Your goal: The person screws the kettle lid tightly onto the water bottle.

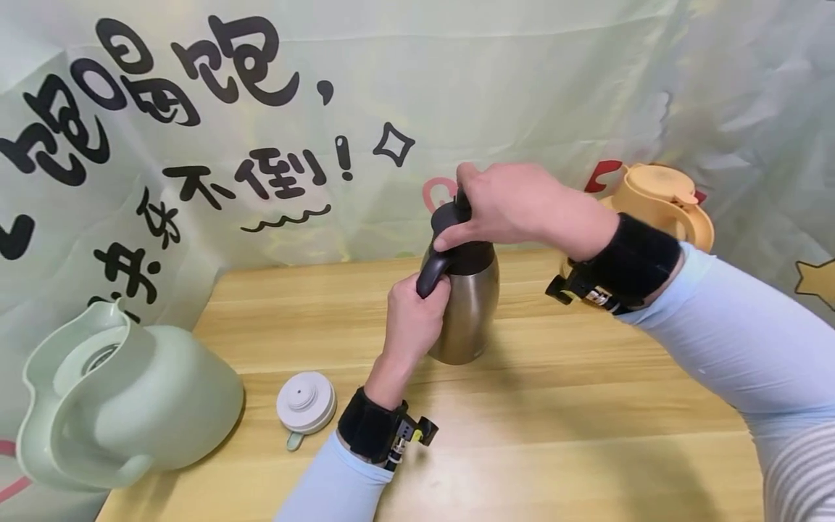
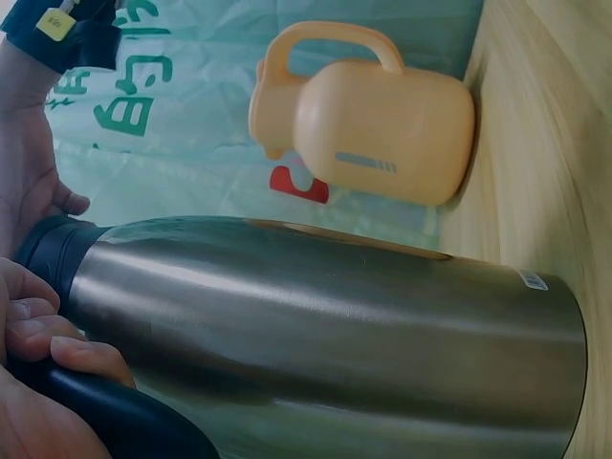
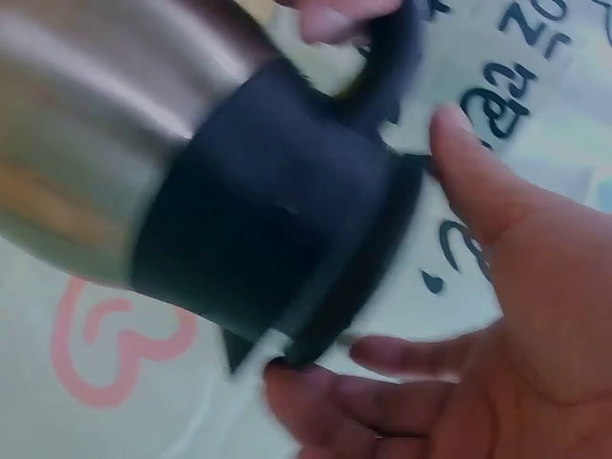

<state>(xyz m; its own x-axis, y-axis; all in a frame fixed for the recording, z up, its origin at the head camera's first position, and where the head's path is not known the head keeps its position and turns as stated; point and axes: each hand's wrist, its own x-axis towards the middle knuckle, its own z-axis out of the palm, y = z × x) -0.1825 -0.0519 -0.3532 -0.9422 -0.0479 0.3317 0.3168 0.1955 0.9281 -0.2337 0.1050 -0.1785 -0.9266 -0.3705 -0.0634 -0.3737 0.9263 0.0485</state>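
Note:
A brushed-steel thermos jug (image 1: 464,319) with a black collar and handle stands upright on the wooden table. My left hand (image 1: 415,315) grips its black handle (image 1: 432,275), fingers wrapped around it. Over the jug's top, my right hand (image 1: 515,203) holds the black lid (image 3: 368,263) by its edge. In the right wrist view the thumb is at the handle side and the fingertips are at the opposite side of the lid, which sits on the collar (image 3: 258,191). From the head view, the right hand hides most of the lid.
A pale green jug (image 1: 176,399) with its top uncovered stands at the left. Near it lies a round white lid (image 1: 305,402) with a green tab. A peach-coloured jug (image 2: 382,129) stands at the back right, partly behind my right wrist. A printed cloth (image 1: 365,72) hangs behind the table (image 1: 522,464).

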